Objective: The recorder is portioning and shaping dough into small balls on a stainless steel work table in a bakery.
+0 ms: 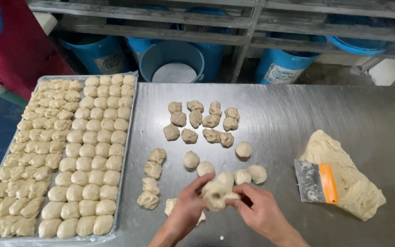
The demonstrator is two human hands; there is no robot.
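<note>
Both hands work one small piece of dough [216,193] just above the steel table [298,119]. My left hand [187,208] cups it from the left and my right hand [258,209] pinches it from the right. Several rounded dough balls [191,159] lie just beyond my hands. Farther back sits a cluster of rough cut dough pieces [202,121]. A short column of rough pieces [152,177] lies to the left of my hands, and another piece [170,206] is partly hidden under my left wrist.
A metal tray [128,151] packed with rows of shaped dough fills the left side. A large dough mass [344,178] lies at right, with an orange-handled bench scraper [315,181] resting on it. Blue buckets [172,61] stand under shelving behind the table. A person in red stands at upper left.
</note>
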